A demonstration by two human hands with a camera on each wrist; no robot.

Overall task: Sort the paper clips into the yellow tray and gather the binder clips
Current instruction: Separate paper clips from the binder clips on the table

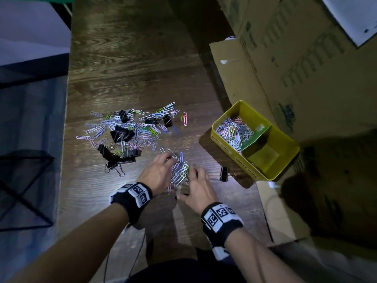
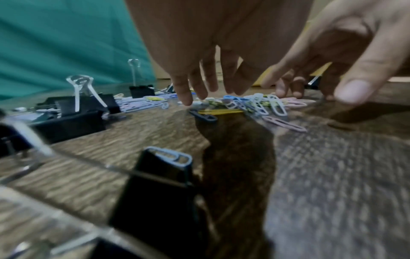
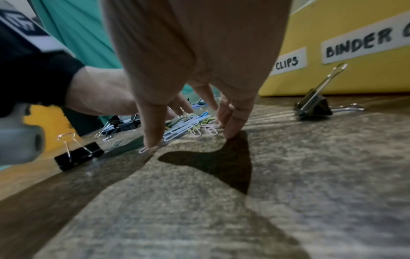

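Note:
A small bunch of coloured paper clips (image 1: 180, 170) lies on the wooden table between my two hands. My left hand (image 1: 159, 172) reaches over it from the left, fingers straight, tips down at the clips (image 2: 255, 105). My right hand (image 1: 199, 187) stands on the bunch's right, fingertips (image 3: 230, 133) pressed on the table, thumb on a clip. Neither hand holds anything. Further left spreads the big mixed pile (image 1: 130, 129) of paper clips and black binder clips. The yellow tray (image 1: 244, 166) sits at the right with paper clips (image 1: 234, 129) in its far compartment. One binder clip (image 1: 224, 174) lies beside it.
Cardboard boxes (image 1: 295, 58) crowd the right side behind and beside the tray. A black mesh basket (image 1: 20, 190) stands off the table's left edge. The tray wall (image 3: 355, 78) carries labels reading CLIPS and BINDER. A thin cable (image 1: 138, 252) hangs near my body.

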